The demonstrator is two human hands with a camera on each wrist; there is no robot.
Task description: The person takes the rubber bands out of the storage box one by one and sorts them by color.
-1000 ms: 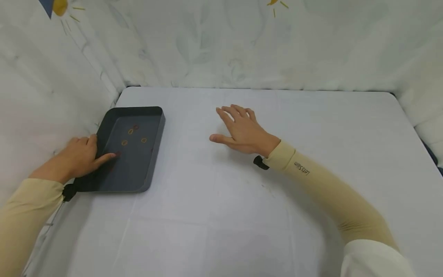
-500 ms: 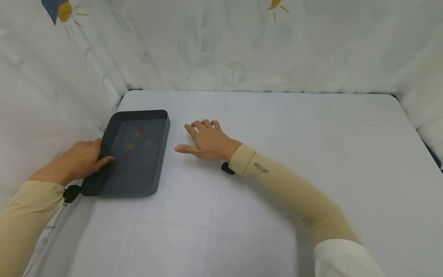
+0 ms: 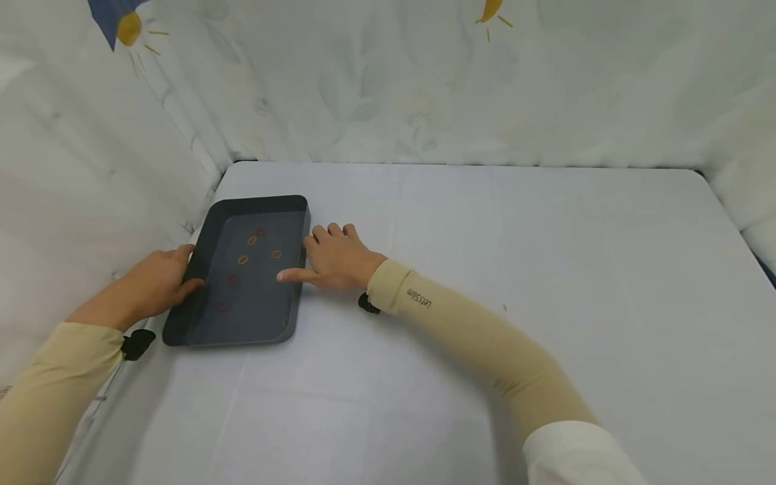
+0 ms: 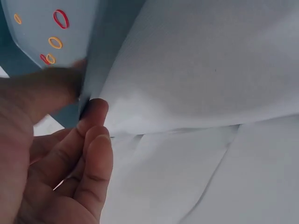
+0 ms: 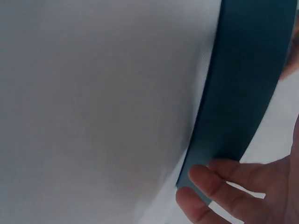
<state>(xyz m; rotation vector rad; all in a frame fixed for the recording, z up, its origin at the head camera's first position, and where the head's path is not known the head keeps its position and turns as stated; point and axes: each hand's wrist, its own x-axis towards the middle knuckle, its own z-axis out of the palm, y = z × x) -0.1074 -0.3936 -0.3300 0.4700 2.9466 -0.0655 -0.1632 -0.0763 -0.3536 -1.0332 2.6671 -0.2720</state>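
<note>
A dark grey rectangular tray [image 3: 254, 330] lies at the left of the table, with several small red and yellow elastic bands [image 4: 60, 19] scattered on its floor. My left hand [image 3: 154, 283] grips its left wall; in the left wrist view the thumb is inside and the fingers are outside. At the opposite wall, my right hand [image 3: 339, 259] holds the rim, its thumb reaching over the inside. In the right wrist view its fingers [image 5: 210, 179] touch the outer wall; the thumb is out of sight there.
A white-covered table [image 3: 461, 337] extends to the right and front. Pale printed curtains [image 3: 424, 87] stand along the back and sides, close to the tray's left. A small speck [image 3: 505, 308] lies on the cloth beside the right forearm.
My right hand has moved left across the table and reached the tray's right wall. The left hand stays on the left wall. The head view has shifted slightly.
</note>
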